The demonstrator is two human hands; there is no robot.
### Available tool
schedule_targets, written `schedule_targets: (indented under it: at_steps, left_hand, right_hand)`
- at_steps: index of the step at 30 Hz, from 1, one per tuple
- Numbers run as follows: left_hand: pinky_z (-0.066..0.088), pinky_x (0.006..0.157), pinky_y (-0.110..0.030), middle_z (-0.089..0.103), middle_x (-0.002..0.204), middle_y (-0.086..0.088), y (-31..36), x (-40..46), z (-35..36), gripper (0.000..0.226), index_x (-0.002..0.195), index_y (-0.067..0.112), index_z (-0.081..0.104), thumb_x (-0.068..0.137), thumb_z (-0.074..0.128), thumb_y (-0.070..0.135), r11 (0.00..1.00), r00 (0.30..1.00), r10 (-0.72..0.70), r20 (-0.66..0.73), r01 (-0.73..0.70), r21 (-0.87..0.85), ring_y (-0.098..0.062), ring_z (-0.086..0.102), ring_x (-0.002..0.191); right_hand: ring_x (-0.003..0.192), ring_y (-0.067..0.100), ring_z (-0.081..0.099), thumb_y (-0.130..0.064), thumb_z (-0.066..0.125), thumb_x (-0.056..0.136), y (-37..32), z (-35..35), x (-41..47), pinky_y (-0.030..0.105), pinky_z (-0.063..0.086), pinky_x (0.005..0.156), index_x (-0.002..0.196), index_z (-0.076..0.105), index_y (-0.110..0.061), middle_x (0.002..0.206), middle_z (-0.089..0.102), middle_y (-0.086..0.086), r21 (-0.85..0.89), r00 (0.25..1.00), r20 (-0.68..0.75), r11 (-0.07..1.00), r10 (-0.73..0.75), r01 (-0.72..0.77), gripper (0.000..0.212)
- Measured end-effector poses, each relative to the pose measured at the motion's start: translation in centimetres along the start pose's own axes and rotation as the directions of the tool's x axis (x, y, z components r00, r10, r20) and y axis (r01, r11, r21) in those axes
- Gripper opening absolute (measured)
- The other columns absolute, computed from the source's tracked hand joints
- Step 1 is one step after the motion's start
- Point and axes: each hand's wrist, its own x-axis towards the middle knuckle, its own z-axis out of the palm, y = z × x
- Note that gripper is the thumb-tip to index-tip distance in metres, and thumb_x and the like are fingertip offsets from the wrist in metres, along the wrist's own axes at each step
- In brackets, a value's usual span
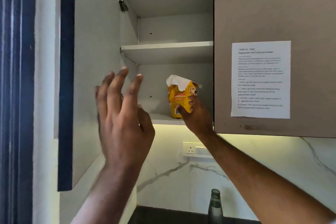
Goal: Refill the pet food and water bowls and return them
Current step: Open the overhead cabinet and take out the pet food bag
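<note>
A yellow pet food bag [179, 96] with a torn white top and a dog picture stands upright on the lowest shelf [160, 119] of an open wall cabinet. My right hand [194, 114] reaches up and grips the bag's lower right side. My left hand [121, 114] is raised in front of the open cabinet door [94, 60], fingers spread, holding nothing. No bowls are in view.
The two upper shelves [167, 47] hold nothing. A printed task sheet [260, 79] is stuck on the closed cabinet door to the right. Below are a marble backsplash with a wall socket [190, 149], a dark glass bottle [215, 207] and a dark counter edge.
</note>
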Motion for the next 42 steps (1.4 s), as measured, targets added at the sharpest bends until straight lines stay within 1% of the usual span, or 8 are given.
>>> schedule_targets:
  at_steps: [4, 8, 15, 21, 24, 30, 34, 42]
  left_hand:
    - [0.043, 0.115, -0.042, 0.044, 0.156, -0.005, -1.7, 0.1, 6.7, 0.06, 0.145, 0.017, 0.052, 0.088, 0.066, 0.005, 0.959, 0.969, -0.154, 0.194, 0.194, -0.207, -0.026, 0.037, 0.145]
    - [0.031, 0.111, -0.025, 0.05, 0.152, -0.007, -3.6, 0.8, 13.5, 0.06, 0.145, 0.014, 0.051, 0.089, 0.071, 0.009, 0.901, 0.905, -0.237, 0.353, 0.341, -0.268, -0.024, 0.044, 0.141]
    - [0.044, 0.114, -0.043, 0.054, 0.149, -0.002, -6.9, 2.0, 22.6, 0.058, 0.145, 0.018, 0.051, 0.091, 0.072, 0.014, 0.664, 0.715, -0.395, 0.576, 0.656, -0.359, -0.02, 0.051, 0.137]
    - [0.044, 0.107, -0.037, 0.052, 0.151, -0.006, -9.5, 2.3, 27.1, 0.056, 0.146, 0.017, 0.049, 0.093, 0.069, 0.013, 0.52, 0.598, -0.442, 0.669, 0.778, -0.352, -0.025, 0.051, 0.138]
    - [0.044, 0.108, -0.04, 0.052, 0.151, -0.007, -10.4, 2.3, 28.4, 0.055, 0.146, 0.015, 0.049, 0.095, 0.066, 0.011, 0.487, 0.574, -0.452, 0.683, 0.8, -0.35, -0.027, 0.051, 0.137]
    - [0.043, 0.105, -0.037, 0.052, 0.151, -0.008, -12.2, 1.7, 30.0, 0.049, 0.146, 0.014, 0.049, 0.098, 0.06, 0.013, 0.453, 0.544, -0.44, 0.715, 0.822, -0.346, -0.029, 0.051, 0.135]
    - [0.04, 0.099, -0.032, 0.053, 0.148, -0.007, -12.8, 1.4, 30.3, 0.049, 0.145, 0.012, 0.05, 0.099, 0.062, 0.024, 0.408, 0.508, -0.43, 0.747, 0.847, -0.341, -0.025, 0.051, 0.13]
    - [0.036, 0.107, -0.042, 0.047, 0.156, -0.009, -13.8, 1.1, 31.1, 0.068, 0.151, 0.014, 0.043, 0.096, 0.06, 0.052, 0.368, 0.414, -0.266, 0.871, 0.878, -0.305, -0.028, 0.044, 0.142]
  right_hand:
    - [0.119, 0.033, 0.064, -0.064, 0.066, 0.085, 1.9, 0.8, 2.1, 0.048, 0.059, 0.092, 0.144, 0.048, -0.022, 0.137, 0.063, 0.007, -0.027, 1.0, -0.003, 1.0, -0.005, 0.005, 0.074]
    - [0.124, 0.036, 0.059, -0.056, 0.078, 0.082, 3.1, 2.1, 4.2, 0.047, 0.056, 0.096, 0.149, 0.043, -0.015, 0.14, 0.058, 0.014, -0.081, 0.999, -0.008, 0.996, 0.042, -0.042, 0.085]
    - [0.137, 0.038, 0.047, -0.068, 0.081, 0.071, 4.3, 6.3, 7.7, 0.047, 0.047, 0.107, 0.156, 0.025, -0.009, 0.151, 0.045, 0.018, -0.228, 0.983, -0.026, 0.957, 0.18, -0.181, 0.118]
    - [0.146, 0.042, 0.035, -0.074, 0.085, 0.06, 4.8, 10.6, 9.8, 0.055, 0.043, 0.112, 0.16, -0.003, -0.008, 0.162, 0.023, 0.022, -0.227, 0.869, 0.022, 0.849, 0.495, -0.478, 0.147]
    - [0.149, 0.045, 0.029, -0.073, 0.087, 0.057, 4.8, 12.0, 10.6, 0.058, 0.041, 0.113, 0.16, -0.01, -0.01, 0.165, 0.015, 0.025, -0.269, 0.836, -0.024, 0.802, 0.548, -0.533, 0.154]
    - [0.138, 0.041, 0.044, -0.064, 0.091, 0.06, 5.8, 13.0, 11.2, 0.052, 0.048, 0.106, 0.161, -0.009, -0.015, 0.155, 0.031, 0.023, -0.254, 0.828, -0.112, 0.79, 0.549, -0.558, 0.15]
    - [0.136, 0.039, 0.049, -0.054, 0.089, 0.071, 6.0, 11.7, 11.0, 0.05, 0.047, 0.107, 0.159, 0.006, -0.009, 0.15, 0.041, 0.02, -0.151, 0.846, -0.112, 0.832, 0.522, -0.533, 0.129]
    - [0.119, 0.033, 0.062, -0.042, 0.096, 0.061, 7.7, 7.7, 10.1, 0.049, 0.056, 0.099, 0.14, 0.034, -0.019, 0.13, 0.06, 0.006, -0.041, 0.894, 0.061, 0.896, 0.444, -0.442, 0.103]
